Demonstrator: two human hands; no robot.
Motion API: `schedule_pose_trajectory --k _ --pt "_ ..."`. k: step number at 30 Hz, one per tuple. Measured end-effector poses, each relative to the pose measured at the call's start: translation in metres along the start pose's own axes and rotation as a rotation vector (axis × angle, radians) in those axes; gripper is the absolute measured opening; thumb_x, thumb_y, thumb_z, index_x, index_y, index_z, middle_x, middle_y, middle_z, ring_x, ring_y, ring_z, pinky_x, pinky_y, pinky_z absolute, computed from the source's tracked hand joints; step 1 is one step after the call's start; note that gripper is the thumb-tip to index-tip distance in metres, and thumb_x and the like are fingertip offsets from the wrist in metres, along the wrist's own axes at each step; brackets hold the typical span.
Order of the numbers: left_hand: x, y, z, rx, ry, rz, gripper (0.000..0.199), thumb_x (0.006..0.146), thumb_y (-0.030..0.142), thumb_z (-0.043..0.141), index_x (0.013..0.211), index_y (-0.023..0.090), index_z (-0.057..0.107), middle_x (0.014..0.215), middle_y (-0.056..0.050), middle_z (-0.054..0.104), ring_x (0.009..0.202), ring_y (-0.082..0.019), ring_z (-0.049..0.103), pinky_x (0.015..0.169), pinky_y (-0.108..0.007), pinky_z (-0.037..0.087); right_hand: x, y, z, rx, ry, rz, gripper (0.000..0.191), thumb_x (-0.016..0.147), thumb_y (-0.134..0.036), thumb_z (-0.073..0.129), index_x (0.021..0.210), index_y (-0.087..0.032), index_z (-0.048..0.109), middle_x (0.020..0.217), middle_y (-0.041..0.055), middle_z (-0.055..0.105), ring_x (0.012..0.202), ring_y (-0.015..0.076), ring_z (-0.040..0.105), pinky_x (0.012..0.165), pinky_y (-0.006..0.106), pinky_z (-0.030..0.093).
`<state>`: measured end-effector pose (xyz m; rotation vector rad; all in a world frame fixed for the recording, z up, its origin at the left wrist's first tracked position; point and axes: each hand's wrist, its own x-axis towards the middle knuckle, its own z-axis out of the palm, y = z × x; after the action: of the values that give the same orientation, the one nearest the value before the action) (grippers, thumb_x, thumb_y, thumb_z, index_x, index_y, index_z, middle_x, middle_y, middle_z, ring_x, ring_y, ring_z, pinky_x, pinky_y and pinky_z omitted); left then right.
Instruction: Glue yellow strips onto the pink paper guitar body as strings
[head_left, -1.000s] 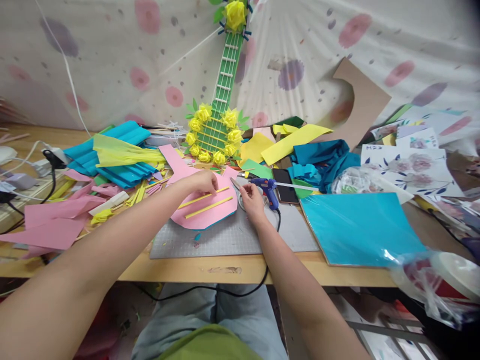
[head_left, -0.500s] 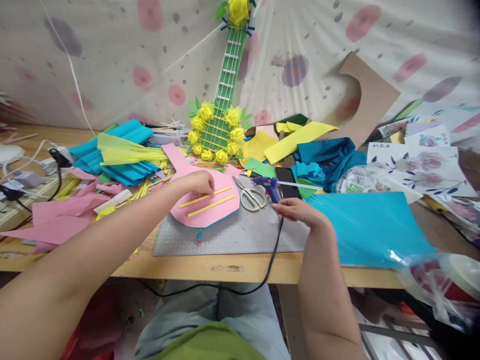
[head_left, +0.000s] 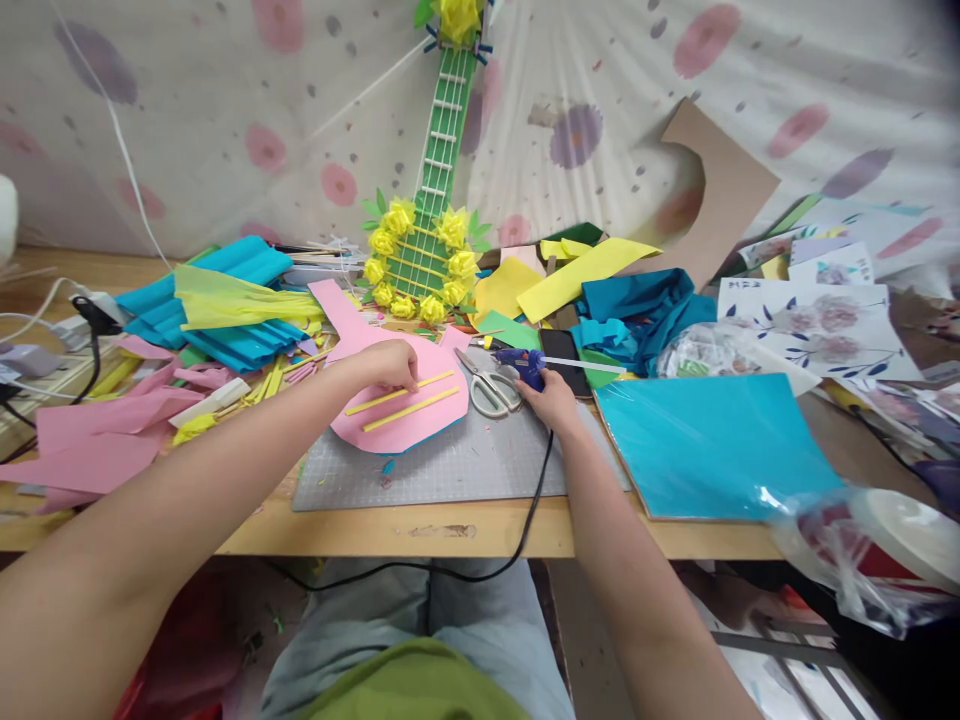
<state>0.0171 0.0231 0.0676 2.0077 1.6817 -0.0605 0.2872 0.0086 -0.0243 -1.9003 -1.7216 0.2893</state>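
Observation:
A pink guitar-shaped paper cutout (head_left: 352, 432) lies on the grey cutting mat (head_left: 442, 478), with blue showing along its lower edge. Two slim yellow strips cross it at a slant; the lower yellow strip (head_left: 411, 408) is untouched. My left hand (head_left: 391, 366) reaches over the cutout, its fingertips pinched together at the upper yellow strip (head_left: 375, 401). At the mat's right side, my right hand (head_left: 553, 402) wraps round the handle of a blue glue gun (head_left: 529, 366), whose white glue stick points right. Just left of it rest open scissors (head_left: 491, 393).
A green paper guitar (head_left: 424, 255) with yellow flowers leans at the back. Pink paper (head_left: 112, 425) and blue crepe paper (head_left: 202, 290) lie left. On the right are a phone (head_left: 564, 358) and a blue sheet (head_left: 712, 445). The glue gun's black cord (head_left: 534, 515) hangs over the table edge.
My right hand has shifted from a loose hold at the bottom of the glue gun's handle to a fuller grip. My left hand stays at the upper strip. The view has shifted slightly.

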Motion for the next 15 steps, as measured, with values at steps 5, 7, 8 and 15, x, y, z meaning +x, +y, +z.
schedule_pose_trajectory --k 5,7,8,15 --pt "-0.001 0.002 -0.004 0.047 0.03 0.015 0.013 0.054 0.022 0.069 0.064 0.017 0.062 0.055 0.001 0.06 0.05 -0.012 0.05 0.049 -0.022 0.032 -0.002 -0.003 0.004 0.009 0.029 0.048 0.038 0.075 -0.045 0.05 0.096 -0.015 0.06 0.094 0.0122 0.063 0.088 0.0236 0.058 0.075 0.031 0.042" --pt "0.001 0.001 -0.004 0.067 0.047 0.036 0.013 0.051 0.021 0.07 0.061 0.017 0.062 0.055 0.0 0.06 0.05 -0.012 0.05 0.049 -0.022 0.031 -0.003 -0.003 0.005 0.016 0.032 0.051 0.039 0.075 -0.046 0.051 0.096 -0.015 0.06 0.095 0.0123 0.063 0.089 0.024 0.058 0.076 0.031 0.042" --pt "0.002 0.0 -0.004 0.066 0.051 0.042 0.013 0.051 0.021 0.07 0.061 0.017 0.062 0.055 0.001 0.06 0.05 -0.012 0.05 0.049 -0.022 0.031 -0.003 -0.002 0.005 0.02 0.032 0.053 0.039 0.074 -0.046 0.051 0.096 -0.015 0.06 0.095 0.0124 0.063 0.09 0.0243 0.058 0.076 0.031 0.042" --pt "0.007 -0.009 0.002 0.026 0.019 0.035 0.017 0.054 0.022 0.066 0.07 0.017 0.064 0.061 0.0 0.063 0.049 -0.011 0.051 0.049 -0.021 0.033 -0.003 -0.003 0.005 0.061 0.037 0.053 0.041 0.073 -0.049 0.051 0.094 -0.015 0.061 0.092 0.011 0.064 0.087 0.0243 0.059 0.074 0.031 0.042"
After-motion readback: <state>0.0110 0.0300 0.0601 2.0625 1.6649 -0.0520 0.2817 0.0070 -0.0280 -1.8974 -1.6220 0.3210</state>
